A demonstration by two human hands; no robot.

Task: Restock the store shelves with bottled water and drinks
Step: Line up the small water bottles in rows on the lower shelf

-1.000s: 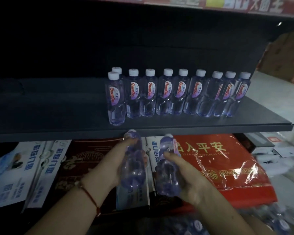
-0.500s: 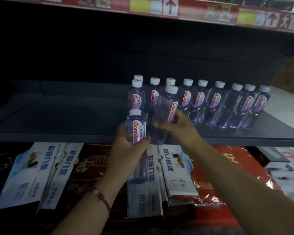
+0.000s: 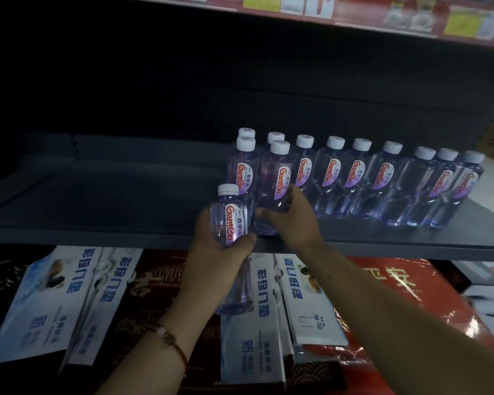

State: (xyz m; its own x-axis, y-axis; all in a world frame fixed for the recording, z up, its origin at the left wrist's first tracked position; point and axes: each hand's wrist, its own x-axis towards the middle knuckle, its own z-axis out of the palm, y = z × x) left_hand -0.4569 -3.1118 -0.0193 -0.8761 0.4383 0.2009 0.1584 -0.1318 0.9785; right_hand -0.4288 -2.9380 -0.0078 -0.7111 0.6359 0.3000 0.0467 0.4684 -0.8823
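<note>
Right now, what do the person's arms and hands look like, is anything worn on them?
Both forearms are bare, with no sleeves in view and no gloves. The left hand has a thin red cord bracelet at the wrist, strung with a pale bead or two. The right hand and its wrist show no bracelet, and I see no rings or watch on either.

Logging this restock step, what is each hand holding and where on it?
Left hand grips a clear white-capped water bottle around its middle. Right hand grips a second such bottle at its lower body, on the dark shelf.
</note>
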